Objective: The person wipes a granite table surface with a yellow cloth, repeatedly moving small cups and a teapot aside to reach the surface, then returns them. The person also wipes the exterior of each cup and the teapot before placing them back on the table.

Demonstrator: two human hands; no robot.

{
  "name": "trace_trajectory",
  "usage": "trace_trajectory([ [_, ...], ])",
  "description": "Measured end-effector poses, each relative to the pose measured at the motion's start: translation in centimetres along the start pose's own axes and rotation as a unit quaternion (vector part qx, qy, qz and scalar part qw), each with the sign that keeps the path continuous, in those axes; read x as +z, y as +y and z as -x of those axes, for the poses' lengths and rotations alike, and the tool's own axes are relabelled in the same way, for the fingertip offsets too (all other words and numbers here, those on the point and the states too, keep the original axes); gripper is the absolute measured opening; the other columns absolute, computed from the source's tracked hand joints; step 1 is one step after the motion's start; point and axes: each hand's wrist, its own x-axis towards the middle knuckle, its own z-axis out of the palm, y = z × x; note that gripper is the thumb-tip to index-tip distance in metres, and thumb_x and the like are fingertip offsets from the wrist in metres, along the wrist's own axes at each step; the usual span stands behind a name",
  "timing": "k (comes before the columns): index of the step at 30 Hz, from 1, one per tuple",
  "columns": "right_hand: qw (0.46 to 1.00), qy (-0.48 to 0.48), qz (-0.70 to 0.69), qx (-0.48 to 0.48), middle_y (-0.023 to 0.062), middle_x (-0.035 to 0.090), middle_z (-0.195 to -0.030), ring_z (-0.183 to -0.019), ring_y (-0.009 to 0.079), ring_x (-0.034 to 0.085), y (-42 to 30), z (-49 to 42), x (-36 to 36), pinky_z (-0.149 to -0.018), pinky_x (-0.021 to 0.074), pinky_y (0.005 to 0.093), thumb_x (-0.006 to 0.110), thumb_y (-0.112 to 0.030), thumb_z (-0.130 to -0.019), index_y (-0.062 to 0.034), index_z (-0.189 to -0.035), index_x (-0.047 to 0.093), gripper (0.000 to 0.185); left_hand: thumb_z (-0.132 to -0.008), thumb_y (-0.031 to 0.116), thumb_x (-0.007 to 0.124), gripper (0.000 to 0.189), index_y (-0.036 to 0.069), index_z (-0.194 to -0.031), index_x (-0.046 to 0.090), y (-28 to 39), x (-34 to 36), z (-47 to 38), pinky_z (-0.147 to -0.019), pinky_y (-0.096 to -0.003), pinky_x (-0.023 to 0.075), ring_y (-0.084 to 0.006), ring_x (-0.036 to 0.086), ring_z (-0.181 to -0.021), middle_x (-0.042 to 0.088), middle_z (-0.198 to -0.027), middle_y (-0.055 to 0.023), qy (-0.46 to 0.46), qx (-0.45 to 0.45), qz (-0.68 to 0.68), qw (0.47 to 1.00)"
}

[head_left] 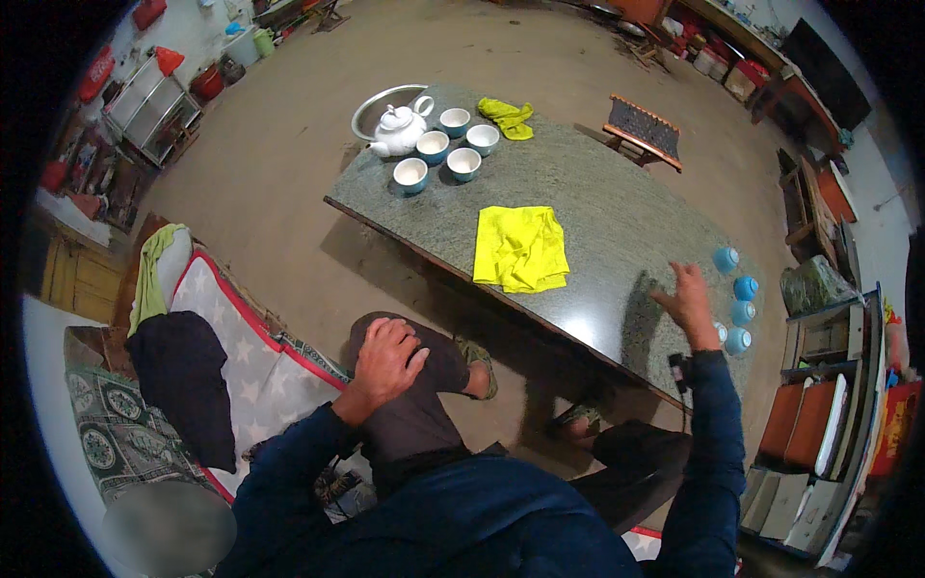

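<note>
My left hand (388, 361) rests flat on my knee, holding nothing. My right hand (686, 303) is raised over the right part of the stone-topped table (614, 209), fingers apart and empty. Close beside it, several blue cups (743, 312) stand upside down near the table's right end, one partly hidden by the hand. A folded yellow cloth (520, 249) lies at the near edge, between my hands. Farther left, several blue cups with white insides (463, 165) stand upright beside a white teapot (399, 130), which is by a round metal tray (365, 108). A crumpled yellow-green cloth (508, 118) lies behind them.
A low folding stool (643, 134) stands beyond the table. To my left is a seat with a star-patterned cover (253, 354) and a dark garment (184, 383). Shelving (816, 433) stands at the far right. A black cable end (678, 368) is by my right wrist.
</note>
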Motion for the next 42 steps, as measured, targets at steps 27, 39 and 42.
trace_trajectory([
  [27,0.942,0.104,-0.113,-0.299,0.0246,0.055,-0.149,-0.143,0.0449,0.049,-40.6,-8.3,17.6,-0.118,0.0388,0.0573,0.07,-0.044,-0.103,-0.0136,-0.153,0.063,0.059,-0.095,0.025,0.078,0.026,0.002,-0.106,0.075,-1.6,0.2,0.6,-0.117,-0.0572,0.0433,-0.0375,0.063,-0.127,0.07,-0.121,-0.0158,-0.005,-0.027,0.043,0.999],
  [39,0.986,0.149,-0.012,-0.074,0.0293,0.055,-0.151,-0.136,0.0469,0.054,-17.1,-1.2,12.3,-0.115,0.0433,0.0564,0.066,-0.044,-0.107,-0.0142,-0.156,0.062,0.058,-0.097,0.021,0.073,0.021,0.003,-0.108,0.075,-1.4,0.7,1.0,-0.12,-0.0582,0.0405,-0.0381,0.063,-0.127,0.07,-0.119,-0.0149,0.001,-0.008,0.022,1.0],
  [42,0.983,0.184,0.005,-0.027,0.0298,0.055,-0.15,-0.138,0.0478,0.052,-12.2,2.6,11.2,-0.116,0.0417,0.0578,0.068,-0.043,-0.104,-0.0123,-0.154,0.064,0.058,-0.101,0.02,0.069,0.019,0.004,-0.108,0.074,-1.3,0.8,1.1,-0.122,-0.0577,0.0377,-0.0379,0.063,-0.126,0.07,-0.117,-0.0143,0.002,-0.009,0.018,1.0],
])
